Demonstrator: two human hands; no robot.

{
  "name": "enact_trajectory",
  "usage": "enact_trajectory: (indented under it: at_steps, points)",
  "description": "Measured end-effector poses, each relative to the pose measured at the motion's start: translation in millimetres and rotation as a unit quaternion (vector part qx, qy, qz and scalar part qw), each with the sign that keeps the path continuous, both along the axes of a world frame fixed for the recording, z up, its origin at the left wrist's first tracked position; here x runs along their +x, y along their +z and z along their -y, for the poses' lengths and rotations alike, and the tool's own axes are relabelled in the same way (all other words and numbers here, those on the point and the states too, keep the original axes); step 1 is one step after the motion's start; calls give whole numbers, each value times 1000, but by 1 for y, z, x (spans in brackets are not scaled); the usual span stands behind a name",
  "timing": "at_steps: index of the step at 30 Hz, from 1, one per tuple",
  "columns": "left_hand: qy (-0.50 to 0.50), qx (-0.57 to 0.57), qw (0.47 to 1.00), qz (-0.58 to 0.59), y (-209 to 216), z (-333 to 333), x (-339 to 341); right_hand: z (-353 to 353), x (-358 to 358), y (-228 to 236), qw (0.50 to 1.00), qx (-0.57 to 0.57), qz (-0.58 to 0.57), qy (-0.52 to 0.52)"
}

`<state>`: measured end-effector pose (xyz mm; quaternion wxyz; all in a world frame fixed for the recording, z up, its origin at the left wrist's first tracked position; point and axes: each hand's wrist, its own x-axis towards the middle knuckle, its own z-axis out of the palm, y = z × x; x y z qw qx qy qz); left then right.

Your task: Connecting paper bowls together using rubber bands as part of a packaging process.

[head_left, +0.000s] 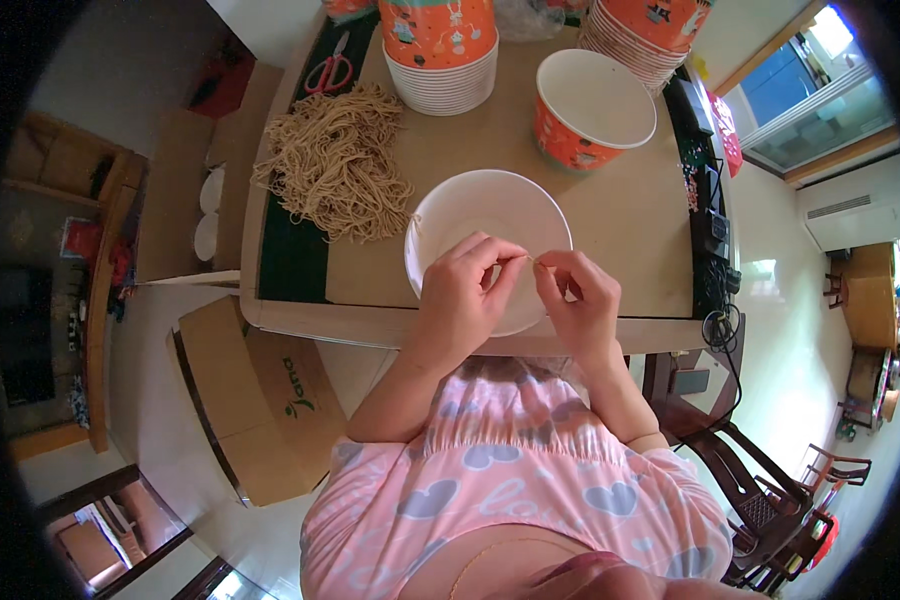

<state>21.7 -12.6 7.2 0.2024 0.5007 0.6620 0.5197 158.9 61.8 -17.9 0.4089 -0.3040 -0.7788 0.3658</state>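
My left hand (473, 285) and my right hand (579, 295) meet over the near side of a white paper bucket (450, 200). Both pinch with thumb and forefinger, and a short bit of beige string (530, 259) shows between the fingertips. The rest of the string is hidden by my fingers. The bucket stands close to the table's front edge, partly covered by my hands, and a scrap of beige cord seems to lie at its left rim. To the left is a tangled heap of beige strings (335, 165).
Behind the heap lie red-handled scissors (330, 72). An orange patterned bucket (592, 110) stands right of centre, with bucket stacks (440, 50) at the back. Power strips and black cables (715, 225) run along the right edge. A cardboard box (260, 400) sits on the floor at left.
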Motion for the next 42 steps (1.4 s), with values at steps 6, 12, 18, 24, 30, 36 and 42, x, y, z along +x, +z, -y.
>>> enact_trajectory:
  at_steps: [6,12,18,24,30,36,42]
  points:
    - [0,3,1000,-10,0,0,1,-1,0,0,999,32,39,-13]
    - [2,11,1000,-13,2,-2,2,-1,-1,3,997,-74,-32,21]
    - [-60,-34,996,-51,7,4,-7,-13,8,12,998,-56,-34,26]
    - [-138,-19,970,197,34,2,-10,-18,17,4,993,-66,-77,67]
    - [-151,99,932,313,44,-3,-7,-20,27,-19,983,-141,-99,56]
    - [-153,60,937,307,42,-15,-1,-27,28,-13,988,-126,-63,56]
    - [-146,93,910,376,41,-23,-1,-18,12,-2,992,-128,-11,20]
